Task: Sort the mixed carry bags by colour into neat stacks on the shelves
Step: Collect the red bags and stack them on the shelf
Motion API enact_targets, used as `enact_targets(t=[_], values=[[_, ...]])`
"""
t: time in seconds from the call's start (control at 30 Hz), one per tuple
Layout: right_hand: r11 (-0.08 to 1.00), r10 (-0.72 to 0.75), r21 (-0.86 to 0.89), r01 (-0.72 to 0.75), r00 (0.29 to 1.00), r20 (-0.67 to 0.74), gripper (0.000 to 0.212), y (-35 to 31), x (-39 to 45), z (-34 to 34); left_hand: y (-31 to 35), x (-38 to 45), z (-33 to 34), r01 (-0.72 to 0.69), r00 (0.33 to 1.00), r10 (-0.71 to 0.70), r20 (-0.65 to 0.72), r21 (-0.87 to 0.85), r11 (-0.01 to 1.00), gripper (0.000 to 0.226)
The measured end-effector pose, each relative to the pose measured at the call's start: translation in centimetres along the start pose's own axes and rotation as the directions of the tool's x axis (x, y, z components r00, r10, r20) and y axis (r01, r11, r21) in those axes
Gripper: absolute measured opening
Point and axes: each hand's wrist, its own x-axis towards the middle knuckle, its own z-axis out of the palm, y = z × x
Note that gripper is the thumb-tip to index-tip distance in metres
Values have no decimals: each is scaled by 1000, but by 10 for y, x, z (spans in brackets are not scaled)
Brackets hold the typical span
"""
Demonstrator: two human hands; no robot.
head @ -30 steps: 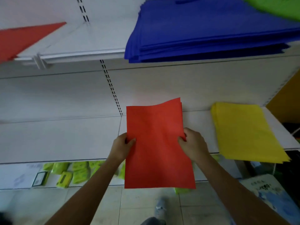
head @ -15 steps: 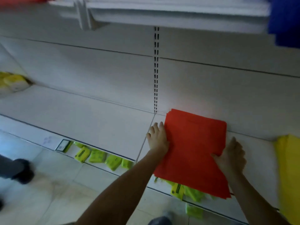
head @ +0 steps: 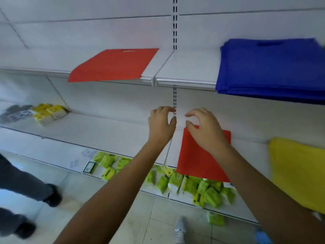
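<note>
We see the big blue stack [head: 270,67] and yellow stack [head: 299,169] sorted, 1 red bag [head: 114,65] up high, more red bags [head: 198,159] on the middle shelf [head: 105,131]; our left hand [head: 161,125] and right hand [head: 204,129] hang loose, holding nothing, so sorting seems nearly done

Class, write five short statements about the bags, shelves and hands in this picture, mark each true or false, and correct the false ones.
1. The blue bags lie on the upper shelf. True.
2. The left hand grips a red bag. False: it holds nothing, its fingers loosely curled.
3. The yellow bags lie to the right of the lower red bags. True.
4. Green bags are stacked on the middle shelf. False: only red and yellow bags, plus small yellow packs at its left end.
5. The right hand is above the lower red bags, gripping nothing. True.
</note>
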Motion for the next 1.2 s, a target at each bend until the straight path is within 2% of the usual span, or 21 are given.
enact_targets(t=[0.2,0.33,0.5,0.57,0.67,0.77,0.83,0.9,1.0,1.2], values=[[998,-67,18,67,998,-8,26,-71,45,-67,3,46,-89,-127,975,110,-193,-80,989,19],[998,-56,10,56,998,41,29,-96,74,-76,-19,78,-133,-78,972,69,-226,-34,996,25],[1000,-7,-9,8,999,48,27,-118,106,-55,-60,120,-180,-60,972,64,-227,23,998,32],[998,18,-67,-14,997,70,31,-118,122,-39,-82,145,-196,-33,980,48,-192,79,996,39],[972,43,-234,-21,995,90,39,-121,151,-16,-123,187,-215,98,995,-90,-53,181,979,55],[870,58,-492,-22,997,58,41,-130,186,8,-158,227,-226,187,973,-218,78,290,938,72],[800,137,-593,-89,990,35,48,-134,205,19,-173,244,-224,211,946,-285,156,371,904,76],[758,273,-618,-206,962,14,58,-140,223,31,-188,257,-223,179,922,-304,240,431,885,82],[744,437,-573,-343,899,29,66,-145,246,41,-197,270,-219,149,912,-286,293,413,898,86],[763,561,-467,-447,817,135,68,-167,283,51,-183,275,-215,67,923,-183,337,328,942,64]])
